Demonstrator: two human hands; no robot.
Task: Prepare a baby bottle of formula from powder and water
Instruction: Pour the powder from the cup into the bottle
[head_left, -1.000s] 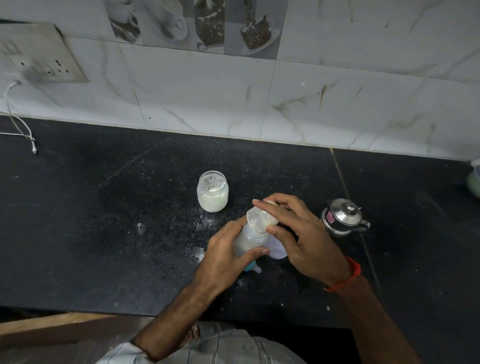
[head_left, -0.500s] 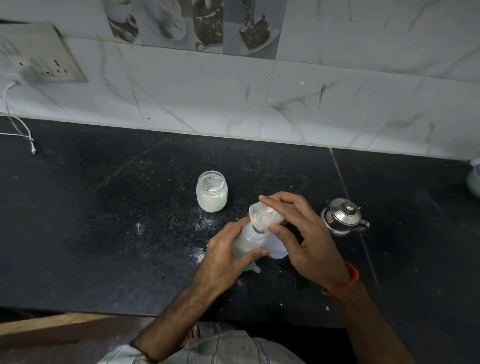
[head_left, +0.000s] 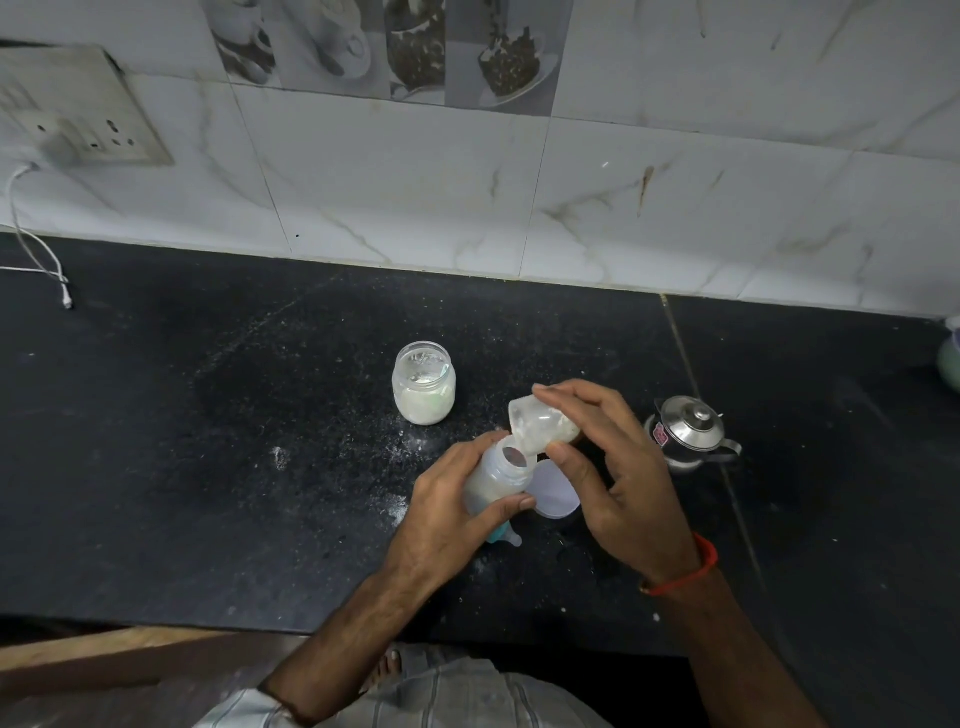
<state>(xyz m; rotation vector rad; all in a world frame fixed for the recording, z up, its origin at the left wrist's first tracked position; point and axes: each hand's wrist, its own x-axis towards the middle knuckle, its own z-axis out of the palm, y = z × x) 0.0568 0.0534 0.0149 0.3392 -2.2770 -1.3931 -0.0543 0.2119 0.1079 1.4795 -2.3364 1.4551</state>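
Observation:
My left hand (head_left: 452, 506) grips an open baby bottle (head_left: 498, 475), tilted a little, with milky liquid inside. My right hand (head_left: 608, 462) pinches a small clear cap (head_left: 540, 423) between fingers and thumb, tipped on its side with its rim at the bottle's mouth and white powder inside it. Behind them stands an open glass jar (head_left: 424, 384) partly full of white powder. The teal ring with the nipple (head_left: 504, 535) lies on the counter under my left hand, mostly hidden. A round white lid (head_left: 558, 491) lies flat just right of the bottle.
A small steel kettle (head_left: 688, 431) with a lid stands right of my right hand. White powder is spilled on the black counter (head_left: 208, 441) left of the bottle. A white cable end (head_left: 65, 296) lies far left. A pale green object (head_left: 950, 364) sits at the right edge.
My right hand has lifted the clear cap off the bottle's top and tipped it sideways over the mouth. My left hand kept holding the bottle.

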